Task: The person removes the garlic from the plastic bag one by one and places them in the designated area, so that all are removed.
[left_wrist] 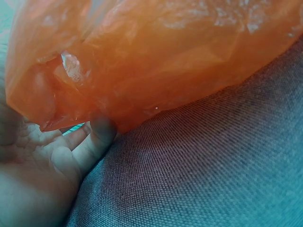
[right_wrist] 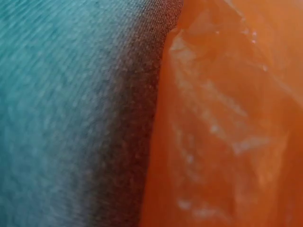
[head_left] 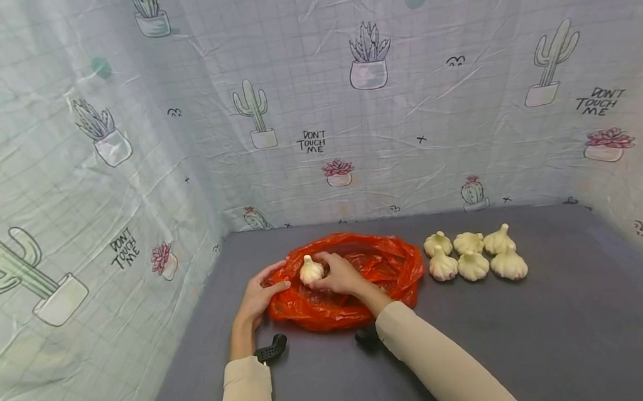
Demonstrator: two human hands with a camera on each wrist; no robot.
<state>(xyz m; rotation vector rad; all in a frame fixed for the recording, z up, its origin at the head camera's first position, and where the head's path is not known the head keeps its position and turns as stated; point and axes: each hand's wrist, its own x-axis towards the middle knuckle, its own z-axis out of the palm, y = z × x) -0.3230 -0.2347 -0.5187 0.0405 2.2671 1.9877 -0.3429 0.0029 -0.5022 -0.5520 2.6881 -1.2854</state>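
Note:
A red plastic bag (head_left: 330, 316) lies spread on the table with its mouth turned up. My left hand (head_left: 255, 297) grips its left rim, thumb on the near side; the left wrist view shows the thumb (left_wrist: 97, 142) against the thin plastic (left_wrist: 180, 71). Over the bag's left part, my right hand (head_left: 340, 276) holds a pale garlic bulb (head_left: 310, 270) between thumb and fingers, stem upward. Only the bag's side (right_wrist: 227, 123) and table cloth appear in the right wrist view, so that hand is hidden there.
Several garlic bulbs (head_left: 473, 266) stand in two rows on the grey table (head_left: 564, 332), right of the bag. Behind and to the left hangs a curtain (head_left: 287, 58) printed with cacti. Dark wrist devices (head_left: 272, 349) sit close to the tabletop.

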